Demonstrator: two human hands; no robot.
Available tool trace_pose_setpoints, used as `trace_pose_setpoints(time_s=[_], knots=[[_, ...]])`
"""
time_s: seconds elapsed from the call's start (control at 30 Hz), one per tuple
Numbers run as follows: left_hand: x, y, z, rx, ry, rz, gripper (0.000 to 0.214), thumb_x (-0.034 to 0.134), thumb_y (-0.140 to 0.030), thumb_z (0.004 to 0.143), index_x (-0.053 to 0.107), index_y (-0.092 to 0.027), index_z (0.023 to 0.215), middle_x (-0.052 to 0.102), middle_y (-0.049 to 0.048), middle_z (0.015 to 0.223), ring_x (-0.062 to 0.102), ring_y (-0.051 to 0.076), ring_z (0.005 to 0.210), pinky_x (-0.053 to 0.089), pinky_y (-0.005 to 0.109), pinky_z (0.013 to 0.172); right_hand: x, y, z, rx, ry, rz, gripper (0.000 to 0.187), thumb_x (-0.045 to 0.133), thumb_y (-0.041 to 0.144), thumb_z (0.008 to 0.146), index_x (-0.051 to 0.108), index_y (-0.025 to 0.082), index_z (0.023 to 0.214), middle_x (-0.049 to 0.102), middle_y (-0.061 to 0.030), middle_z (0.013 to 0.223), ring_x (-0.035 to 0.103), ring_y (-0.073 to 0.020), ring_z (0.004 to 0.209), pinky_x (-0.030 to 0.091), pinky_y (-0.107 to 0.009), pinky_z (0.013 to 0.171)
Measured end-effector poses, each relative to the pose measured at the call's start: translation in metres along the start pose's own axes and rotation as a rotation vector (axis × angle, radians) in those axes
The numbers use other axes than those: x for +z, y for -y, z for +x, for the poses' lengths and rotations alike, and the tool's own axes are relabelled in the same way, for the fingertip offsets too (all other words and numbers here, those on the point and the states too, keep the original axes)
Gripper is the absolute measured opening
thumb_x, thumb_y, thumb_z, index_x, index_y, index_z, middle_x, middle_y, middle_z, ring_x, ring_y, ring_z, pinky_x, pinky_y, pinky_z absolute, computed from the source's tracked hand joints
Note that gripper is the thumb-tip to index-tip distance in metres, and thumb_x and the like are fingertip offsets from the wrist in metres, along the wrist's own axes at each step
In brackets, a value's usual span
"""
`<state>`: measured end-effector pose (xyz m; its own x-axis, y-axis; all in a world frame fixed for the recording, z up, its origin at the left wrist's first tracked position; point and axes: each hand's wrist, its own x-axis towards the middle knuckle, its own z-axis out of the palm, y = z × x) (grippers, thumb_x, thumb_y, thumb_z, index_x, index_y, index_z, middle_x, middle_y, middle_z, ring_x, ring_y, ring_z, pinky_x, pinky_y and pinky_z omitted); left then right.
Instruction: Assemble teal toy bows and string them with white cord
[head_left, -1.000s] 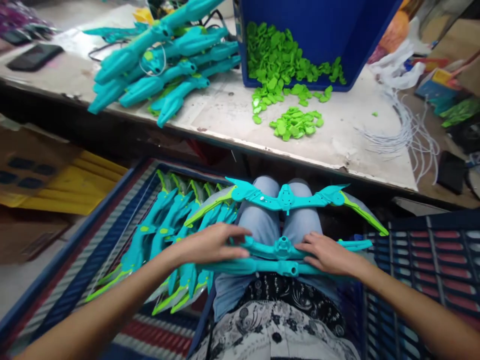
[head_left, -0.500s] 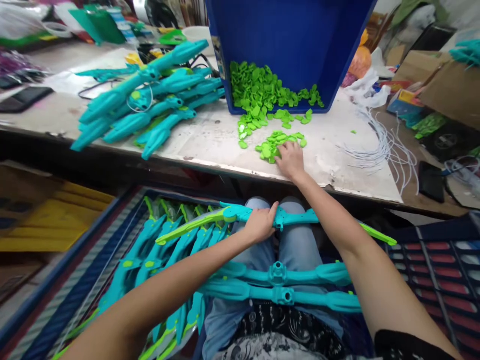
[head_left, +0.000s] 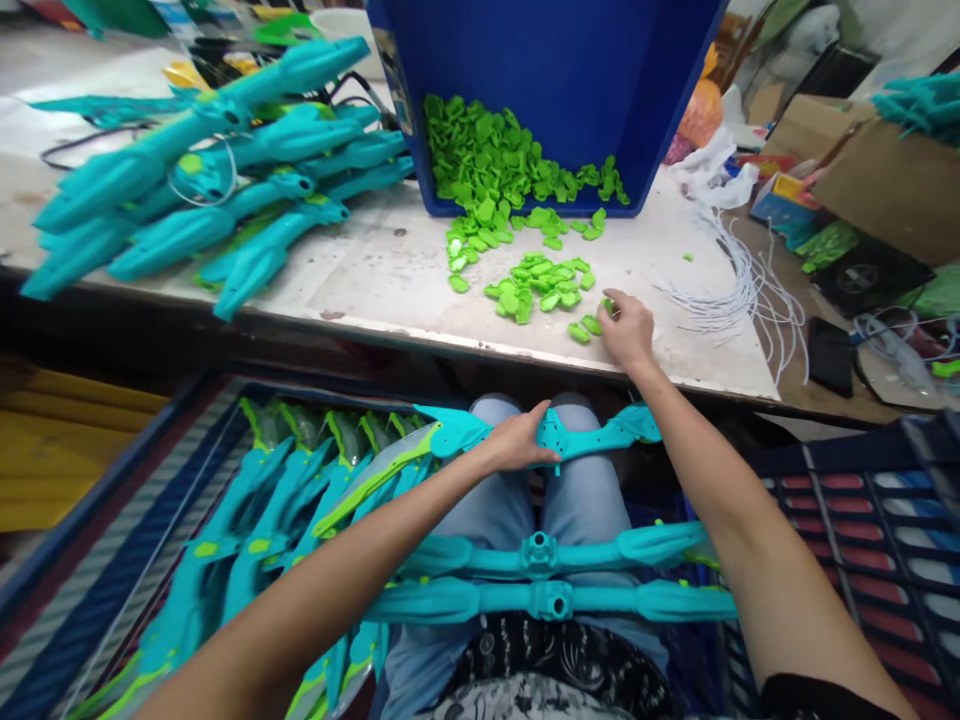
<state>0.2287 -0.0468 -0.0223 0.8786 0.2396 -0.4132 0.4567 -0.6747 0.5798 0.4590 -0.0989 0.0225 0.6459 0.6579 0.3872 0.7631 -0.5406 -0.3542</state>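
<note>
Across my knees lies a teal and green toy bow (head_left: 592,440), and my left hand (head_left: 519,440) is wrapped round its middle. My right hand (head_left: 628,330) rests at the table's front, its thumb and fingers pinching a small green plastic piece (head_left: 607,306), partly hidden by the fingers. Two loose green pieces (head_left: 585,329) lie just left of those fingertips. Beyond them is a small heap of green pieces (head_left: 536,285). Two more teal bow bodies (head_left: 592,600) lie across my lap, nearer to me.
A blue bin (head_left: 555,90) lies on its side on the table, green pieces spilling from it. Teal bow bodies (head_left: 217,170) are piled at left, white cords (head_left: 739,290) at right. Finished-looking bows (head_left: 247,510) fill a crate at lower left; a dark slatted crate (head_left: 862,540) stands at right.
My right hand has moved right from the small heap, and a few green pieces now lie apart from it. My left hand keeps its hold while the bow has tilted and turned slightly.
</note>
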Motion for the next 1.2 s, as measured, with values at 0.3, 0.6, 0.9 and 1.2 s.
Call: trace_pose_setpoints(time_s=[0.3,0.6,0.9,1.2], knots=[[0.003,0.006,-0.006,0.052,-0.040,-0.024,0.097,0.071,-0.043,0.073,0.021,-0.011,0.150,0.053,0.0188,0.137,0.053,0.033,0.124,0.045,0.036,0.095,-0.030,-0.032,-0.033,-0.090,0.137,-0.111,0.031,0.050,0.029,0.084,0.070,0.015,0.104,0.067,-0.0134,0.095,0.063,-0.0265,0.086,0.049,-0.040,0.081],[-0.018,0.021,0.019,0.045,0.266,-0.556,0.044,0.060,-0.030,0.073,0.058,-0.014,0.115,0.070,0.0069,0.103,0.064,0.023,0.092,0.050,0.028,0.073,-0.035,-0.067,-0.033,-0.438,0.271,0.019,0.028,0.051,0.027,0.088,0.068,0.021,0.109,0.065,-0.0103,0.121,0.054,-0.0277,0.113,0.044,-0.050,0.098],[-0.016,0.033,0.018,-0.096,0.277,-0.873,0.037,0.066,-0.038,0.074,0.066,-0.018,0.106,0.071,0.0023,0.096,0.062,0.018,0.089,0.046,0.027,0.077,-0.036,-0.002,-0.093,-0.541,0.346,0.257,0.025,0.052,0.037,0.091,0.068,0.020,0.101,0.070,-0.0094,0.112,0.059,-0.0241,0.105,0.046,-0.045,0.093],[-0.014,0.047,0.017,-0.211,0.215,-1.012,0.055,0.068,-0.066,0.068,0.065,-0.014,0.086,0.062,0.0000,0.070,0.055,0.013,0.067,0.042,0.027,0.068,0.022,0.025,-0.155,-0.704,0.441,0.313,0.025,0.048,0.032,0.094,0.070,0.019,0.097,0.069,-0.0109,0.113,0.058,-0.0237,0.103,0.050,-0.043,0.089]])
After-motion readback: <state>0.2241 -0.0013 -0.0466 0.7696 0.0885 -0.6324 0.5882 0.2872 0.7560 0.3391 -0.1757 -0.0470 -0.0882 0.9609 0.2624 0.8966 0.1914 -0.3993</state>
